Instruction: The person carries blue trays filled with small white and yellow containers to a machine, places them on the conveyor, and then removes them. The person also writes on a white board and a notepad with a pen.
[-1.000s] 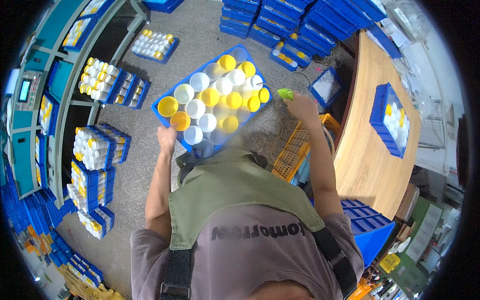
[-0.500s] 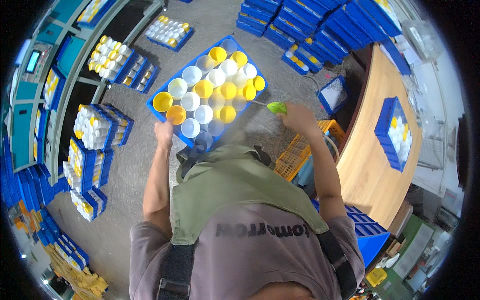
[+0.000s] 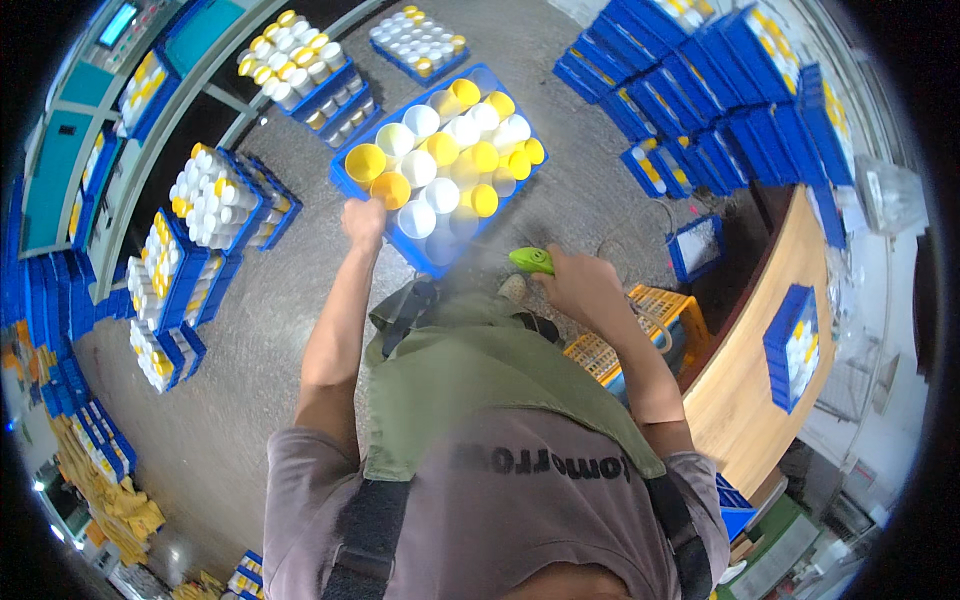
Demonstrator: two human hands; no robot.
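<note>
My left hand (image 3: 364, 222) is closed around the near left edge of a blue crate (image 3: 409, 249), which is held above the floor. Rows of white and yellow round plastic cups (image 3: 437, 195) fill it, their open mouths facing up. A hazy, whitish patch covers the crate's near right corner, so the cups there are hard to make out. To the right of that corner, apart from the crate, my right hand (image 3: 590, 288) grips a tool with a bright green handle (image 3: 531, 261). Its thin shaft cannot be made out now.
Stacked blue crates of cups (image 3: 215, 205) line the left side, and more stacks (image 3: 680, 100) fill the far right. One filled crate (image 3: 418, 45) lies on the floor beyond mine. At my right are a yellow basket (image 3: 660, 315) and a wooden table (image 3: 765, 390) bearing a blue crate.
The view has shifted, so the surroundings sit differently. My right hand and the green-handled tool have drawn back from the crate's right side toward me. My left hand keeps its hold on the crate.
</note>
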